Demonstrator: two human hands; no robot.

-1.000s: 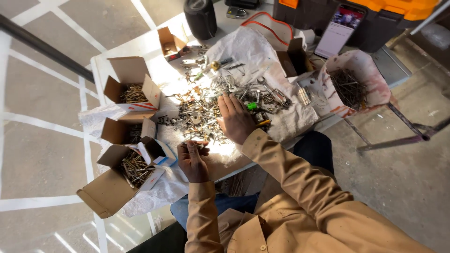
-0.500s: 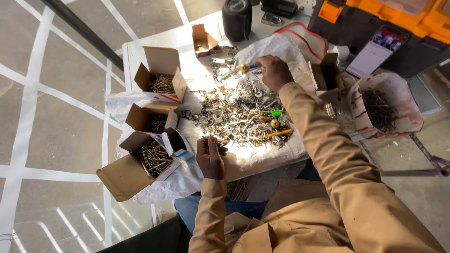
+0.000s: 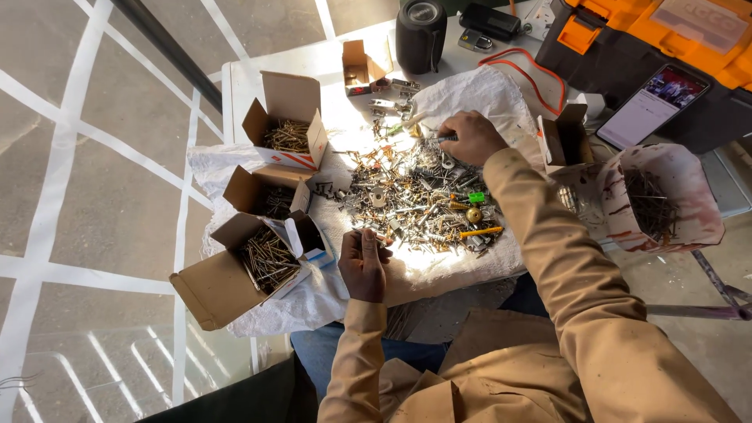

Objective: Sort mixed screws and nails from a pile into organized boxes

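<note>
Screws and mixed hardware (image 3: 419,205) lie in a sunlit heap on a white cloth (image 3: 478,90) spread over the counter (image 3: 258,66); among them show a green piece (image 3: 476,197), a yellow-handled bit (image 3: 479,232) and a small brass ball (image 3: 473,215); the right hand (image 3: 470,137) reaches to the far edge of the heap, fingers pinched on a thin metal piece (a long screw, by the look of it); the left hand (image 3: 364,262) rests at the near edge, curled closed around a few small pieces; just left of the heap stand three open cardboard boxes of screws, one far (image 3: 288,121), one in the middle (image 3: 265,192) and one nearest (image 3: 239,270); a smaller open box (image 3: 362,64) sits beyond, beside a black cylindrical speaker (image 3: 420,33); to the right, another open box (image 3: 565,137) and a stained paper bag of dark nails (image 3: 658,196); behind these, a phone (image 3: 654,94) leans on an orange and black toolbox (image 3: 650,39).
</note>
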